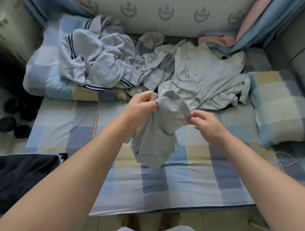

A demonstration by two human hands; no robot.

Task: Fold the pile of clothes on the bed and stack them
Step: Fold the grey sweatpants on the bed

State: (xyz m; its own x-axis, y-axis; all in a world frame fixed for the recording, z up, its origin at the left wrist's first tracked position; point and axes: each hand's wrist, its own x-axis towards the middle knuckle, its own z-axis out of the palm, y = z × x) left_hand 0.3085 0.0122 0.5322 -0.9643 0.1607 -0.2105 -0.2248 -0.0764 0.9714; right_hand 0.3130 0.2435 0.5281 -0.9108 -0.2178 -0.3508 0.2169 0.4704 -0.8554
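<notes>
Checked bed (142, 184) carries unfolded clothes pile (134, 62). Left hand (141, 105) and right hand (206, 123) both pinch a grey garment (157, 134), hanging.

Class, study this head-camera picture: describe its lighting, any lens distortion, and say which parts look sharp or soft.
Head view: the light is soft and even, with no glare or hard shadows. The wide lens bows the crested panel behind the bed. The left hand, the right hand and the grey garment they pinch are fairly sharp. The far left edge smears, and the black cloth shows little detail.
</notes>
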